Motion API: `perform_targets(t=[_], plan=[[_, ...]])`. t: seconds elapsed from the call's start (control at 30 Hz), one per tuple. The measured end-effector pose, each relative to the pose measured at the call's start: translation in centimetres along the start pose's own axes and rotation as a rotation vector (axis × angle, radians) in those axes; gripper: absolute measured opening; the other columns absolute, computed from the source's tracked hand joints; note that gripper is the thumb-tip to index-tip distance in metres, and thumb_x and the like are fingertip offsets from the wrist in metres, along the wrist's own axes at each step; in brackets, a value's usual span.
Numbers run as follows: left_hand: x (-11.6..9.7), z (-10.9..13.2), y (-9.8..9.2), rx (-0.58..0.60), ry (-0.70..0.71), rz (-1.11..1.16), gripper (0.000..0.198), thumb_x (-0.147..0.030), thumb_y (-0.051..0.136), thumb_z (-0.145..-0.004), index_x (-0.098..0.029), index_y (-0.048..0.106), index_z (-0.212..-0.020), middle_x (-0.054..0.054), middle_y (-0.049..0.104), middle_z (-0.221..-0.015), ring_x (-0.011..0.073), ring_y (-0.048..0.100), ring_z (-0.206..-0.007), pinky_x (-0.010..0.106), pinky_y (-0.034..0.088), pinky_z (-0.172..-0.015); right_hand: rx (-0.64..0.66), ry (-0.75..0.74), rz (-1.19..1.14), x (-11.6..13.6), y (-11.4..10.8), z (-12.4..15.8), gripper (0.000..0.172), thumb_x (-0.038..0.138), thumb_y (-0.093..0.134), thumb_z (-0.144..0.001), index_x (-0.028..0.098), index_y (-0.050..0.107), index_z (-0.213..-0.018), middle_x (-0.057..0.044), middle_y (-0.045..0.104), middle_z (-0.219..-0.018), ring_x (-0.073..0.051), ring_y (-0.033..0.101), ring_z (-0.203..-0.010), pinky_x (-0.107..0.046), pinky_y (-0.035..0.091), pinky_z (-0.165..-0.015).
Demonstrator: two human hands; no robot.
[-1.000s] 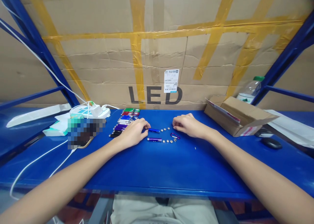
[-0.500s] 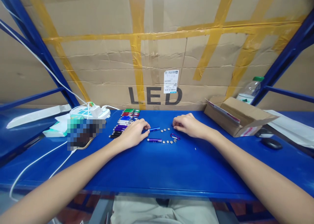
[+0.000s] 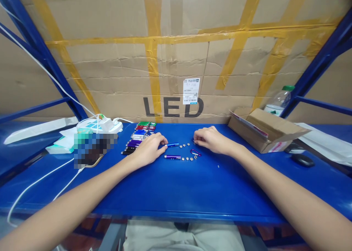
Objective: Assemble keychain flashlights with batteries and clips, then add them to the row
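Note:
My left hand [image 3: 150, 147] is closed, thumb and fingertips at the left end of a bright blue penlight tube [image 3: 173, 144] lying on the blue table. Just below it lies a purple penlight tube [image 3: 172, 157]. Several small silver button cells [image 3: 187, 158] form short rows to the right of both tubes. Beside the lower row is a purple carabiner [image 3: 195, 152] with a small metal end piece. My right hand [image 3: 208, 138] is closed, fingertips down at the table above that carabiner. A bit of dark blue shows at its fingertips, mostly hidden.
Penlights [image 3: 140, 134] in several colours lie in a column left of centre. A phone [image 3: 95, 150], tissue pack [image 3: 60, 144] and power strip [image 3: 101, 125] with cables are further left. An open cardboard box [image 3: 268, 130], bottle [image 3: 279, 101] and black mouse [image 3: 302, 160] stand right.
The view has shifted slightly. Both hands keep nearly the same places; a bit of dark blue now shows at the right fingertips.

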State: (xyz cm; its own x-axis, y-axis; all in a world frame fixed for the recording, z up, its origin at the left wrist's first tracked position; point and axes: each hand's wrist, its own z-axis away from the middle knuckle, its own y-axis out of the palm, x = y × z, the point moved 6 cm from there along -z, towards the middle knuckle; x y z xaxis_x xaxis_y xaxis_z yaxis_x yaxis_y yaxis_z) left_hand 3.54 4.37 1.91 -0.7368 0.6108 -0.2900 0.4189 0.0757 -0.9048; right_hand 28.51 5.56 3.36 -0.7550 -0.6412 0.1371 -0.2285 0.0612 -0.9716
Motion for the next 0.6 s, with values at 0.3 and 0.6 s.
perform_targets(t=[0.3, 0.6], plan=[[-0.11, 0.1, -0.09, 0.003, 0.02, 0.004, 0.012, -0.021, 0.063, -0.103, -0.019, 0.072, -0.111, 0.008, 0.073, -0.108, 0.0267, 0.07, -0.104, 0.042, 0.054, -0.093, 0.0, -0.003, -0.01, -0.32, 0.5, -0.11, 0.012, 0.019, 0.062, -0.102, 0.021, 0.064, -0.09, -0.005, 0.076, -0.095, -0.022, 0.067, -0.088, -0.031, 0.035, -0.079], [-0.13, 0.15, -0.1, -0.002, 0.02, 0.007, 0.016, -0.015, 0.06, -0.102, -0.02, 0.072, -0.113, 0.007, 0.072, -0.108, 0.0262, 0.07, -0.104, 0.04, 0.054, -0.091, 0.003, 0.004, -0.022, 0.06, 0.45, -0.17, 0.013, 0.018, 0.062, -0.102, 0.021, 0.063, -0.09, -0.006, 0.077, -0.095, -0.022, 0.067, -0.087, -0.031, 0.035, -0.077]])
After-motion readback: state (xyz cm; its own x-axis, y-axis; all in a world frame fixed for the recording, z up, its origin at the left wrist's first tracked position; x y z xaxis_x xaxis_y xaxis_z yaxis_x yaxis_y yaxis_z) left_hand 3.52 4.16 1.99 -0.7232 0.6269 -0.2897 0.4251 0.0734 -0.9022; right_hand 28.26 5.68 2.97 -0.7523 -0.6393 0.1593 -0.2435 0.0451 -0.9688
